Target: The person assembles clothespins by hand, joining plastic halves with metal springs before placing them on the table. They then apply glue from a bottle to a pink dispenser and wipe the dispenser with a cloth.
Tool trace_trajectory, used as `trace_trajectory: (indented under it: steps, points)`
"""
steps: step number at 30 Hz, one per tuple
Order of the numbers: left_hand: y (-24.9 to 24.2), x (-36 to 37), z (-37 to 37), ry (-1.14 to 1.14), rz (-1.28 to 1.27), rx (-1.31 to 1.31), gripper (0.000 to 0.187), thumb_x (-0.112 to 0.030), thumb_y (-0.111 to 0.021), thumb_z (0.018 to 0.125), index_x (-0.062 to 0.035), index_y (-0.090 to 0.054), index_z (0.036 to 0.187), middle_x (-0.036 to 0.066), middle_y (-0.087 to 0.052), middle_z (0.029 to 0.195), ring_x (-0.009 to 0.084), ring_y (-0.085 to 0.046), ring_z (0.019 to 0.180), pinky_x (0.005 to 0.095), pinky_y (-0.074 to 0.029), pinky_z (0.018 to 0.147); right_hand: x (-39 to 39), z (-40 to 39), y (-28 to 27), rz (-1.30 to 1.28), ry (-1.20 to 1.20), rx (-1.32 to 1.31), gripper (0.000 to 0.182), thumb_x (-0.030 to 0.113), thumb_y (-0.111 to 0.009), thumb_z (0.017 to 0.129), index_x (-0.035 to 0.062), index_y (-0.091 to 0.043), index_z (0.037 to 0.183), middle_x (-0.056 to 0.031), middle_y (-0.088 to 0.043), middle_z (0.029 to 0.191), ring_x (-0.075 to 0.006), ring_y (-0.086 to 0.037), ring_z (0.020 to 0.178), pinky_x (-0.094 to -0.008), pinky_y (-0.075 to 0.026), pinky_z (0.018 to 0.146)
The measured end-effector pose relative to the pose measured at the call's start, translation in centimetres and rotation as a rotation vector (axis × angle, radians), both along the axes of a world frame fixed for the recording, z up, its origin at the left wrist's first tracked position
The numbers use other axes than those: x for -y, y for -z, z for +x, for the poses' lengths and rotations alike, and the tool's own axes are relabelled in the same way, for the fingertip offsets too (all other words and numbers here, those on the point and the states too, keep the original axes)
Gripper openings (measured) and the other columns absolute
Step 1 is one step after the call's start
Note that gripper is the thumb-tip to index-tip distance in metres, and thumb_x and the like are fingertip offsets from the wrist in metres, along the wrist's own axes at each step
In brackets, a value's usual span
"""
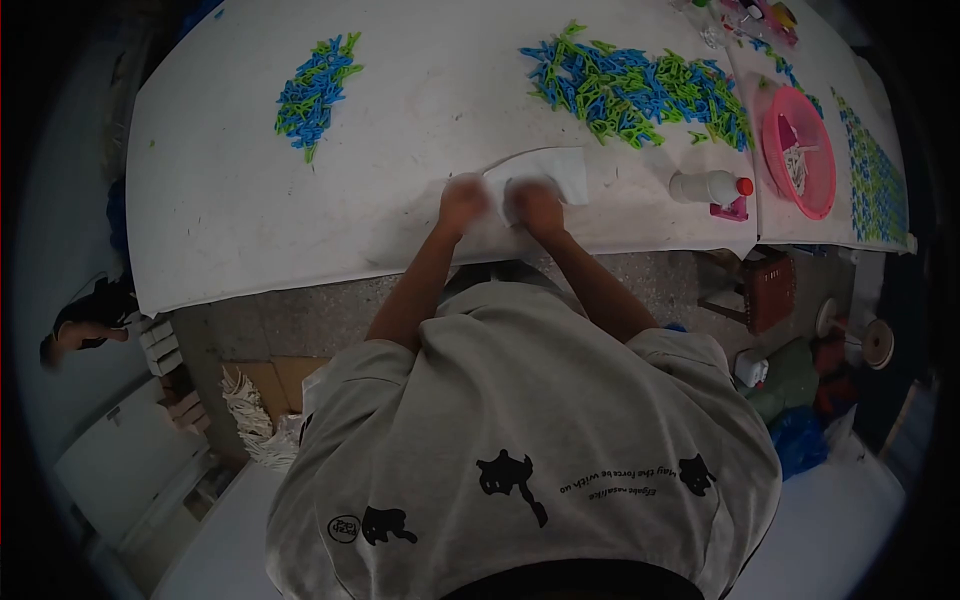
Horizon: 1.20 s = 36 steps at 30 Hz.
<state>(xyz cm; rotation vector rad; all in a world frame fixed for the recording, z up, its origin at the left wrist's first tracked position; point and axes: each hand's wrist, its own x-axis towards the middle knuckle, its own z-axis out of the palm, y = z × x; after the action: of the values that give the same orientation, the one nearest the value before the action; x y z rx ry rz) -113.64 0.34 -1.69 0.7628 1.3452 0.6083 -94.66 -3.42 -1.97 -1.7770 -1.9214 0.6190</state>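
Note:
A white sheet of thin material (568, 172), paper or cloth, is spread near the front edge of the white table. My left hand (464, 204) is curled closed at the sheet's left end. My right hand (537, 206) is closed over the middle of the sheet, close to the left one. Motion blur smears the fingers of both hands. Beyond the hands lie a large pile of blue and green plastic clothespins (640, 92) to the right and a smaller pile of clothespins (318, 97) to the left.
A clear bottle with a red cap (705, 187) lies right of my hands, beside a pink basket (826, 150). More clothespins (873, 180) cover the far right of the table. A brown stool (768, 292) stands below the front edge. Another person (92, 325) is at the far left.

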Motion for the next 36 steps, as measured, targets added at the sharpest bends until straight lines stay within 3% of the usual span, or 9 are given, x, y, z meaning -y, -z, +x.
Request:
trace_trajectory:
  steps: [7,13,15,16,18,21,25,29,36]
  points:
    - [-1.5,-0.2,0.4,-0.057,-0.03,-0.019,0.035,-0.019,-0.066,0.092,-0.0013,-0.061,0.122,0.009,-0.07,0.097,0.0172,-0.07,0.079,0.0281,-0.054,0.065,-0.5,0.1,-0.9,0.052,-0.009,-0.131,0.012,0.013,-0.064,0.087,0.0043,-0.061,0.095,-0.0139,-0.062,0.092,-0.033,-0.06,0.088,-0.0408,-0.051,0.075]
    - [-0.1,-0.7,1.2,-0.096,0.308,-0.21,0.027,-0.021,-0.063,0.095,-0.0011,-0.065,0.112,0.009,-0.069,0.086,0.0144,-0.066,0.069,0.0275,-0.051,0.058,-1.0,1.9,-4.3,-0.039,0.234,-0.757,0.013,0.016,-0.06,0.093,0.0029,-0.059,0.092,-0.0056,-0.056,0.077,-0.0208,-0.058,0.074,-0.0338,-0.048,0.07]
    - [-2.3,-1.0,2.2,0.072,0.39,-0.213,0.029,-0.025,-0.057,0.099,-0.0027,-0.063,0.117,0.006,-0.066,0.093,0.0142,-0.064,0.075,0.0291,-0.052,0.068,-1.1,3.6,-5.8,-0.156,0.36,-1.045,0.01,0.014,-0.059,0.094,0.004,-0.06,0.091,0.0003,-0.054,0.075,-0.0113,-0.054,0.071,-0.0275,-0.045,0.064]
    - [-3.1,-1.1,3.1,0.083,0.393,-0.204,0.029,-0.025,-0.057,0.099,-0.0027,-0.063,0.117,0.006,-0.066,0.093,0.0142,-0.064,0.075,0.0291,-0.052,0.068,-1.2,4.5,-6.4,-0.147,0.372,-1.04,0.01,0.014,-0.059,0.094,0.004,-0.06,0.091,0.0003,-0.054,0.075,-0.0113,-0.054,0.071,-0.0275,-0.045,0.064]
    - [-4.7,-1.4,5.2,0.16,0.396,0.025,0.023,-0.023,-0.063,0.096,-0.0039,-0.066,0.107,0.007,-0.068,0.091,0.0139,-0.063,0.074,0.0278,-0.052,0.066,-0.9,6.2,-8.0,-0.262,0.477,-1.484,0.007,0.013,-0.059,0.094,0.0061,-0.06,0.092,0.0028,-0.056,0.077,-0.0065,-0.051,0.067,-0.0242,-0.041,0.057]
    - [-7.7,-1.3,8.1,0.234,-0.004,0.451,0.022,-0.024,-0.065,0.094,-0.0055,-0.067,0.107,0.006,-0.068,0.094,0.0149,-0.064,0.081,0.0286,-0.053,0.07,1.0,8.1,-10.9,-0.28,0.464,-1.491,0.007,0.014,-0.059,0.094,0.0067,-0.061,0.092,0.0032,-0.056,0.077,-0.0032,-0.047,0.064,-0.0217,-0.038,0.055]
    - [-8.0,0.0,13.5,0.274,-0.139,0.595,0.022,-0.021,-0.067,0.093,-0.0052,-0.067,0.107,0.005,-0.068,0.094,0.0148,-0.065,0.083,0.0296,-0.053,0.071,3.7,10.5,-10.2,-0.107,0.69,-1.278,0.011,0.015,-0.06,0.095,0.0048,-0.062,0.098,0.0006,-0.061,0.08,-0.0068,-0.055,0.068,-0.0229,-0.043,0.059]
    - [-7.1,0.8,18.0,0.365,0.097,0.337,0.027,-0.019,-0.067,0.093,0.0004,-0.065,0.111,0.007,-0.068,0.097,0.0146,-0.065,0.085,0.0309,-0.054,0.07,5.3,13.9,-8.8,-0.055,0.789,-1.302,0.013,0.016,-0.06,0.095,0.0041,-0.062,0.1,-0.0016,-0.065,0.085,-0.0091,-0.06,0.073,-0.0248,-0.048,0.063]
    - [-0.7,-0.1,28.0,0.441,0.279,-0.033,0.038,-0.022,-0.074,0.086,0.0001,-0.063,0.115,0.01,-0.067,0.094,0.0183,-0.064,0.081,0.0308,-0.053,0.07,11.9,25.4,-3.2,0.019,0.854,-0.837,0.016,0.017,-0.06,0.096,0.0028,-0.063,0.101,-0.0045,-0.067,0.088,-0.0139,-0.063,0.076,-0.0291,-0.052,0.07]
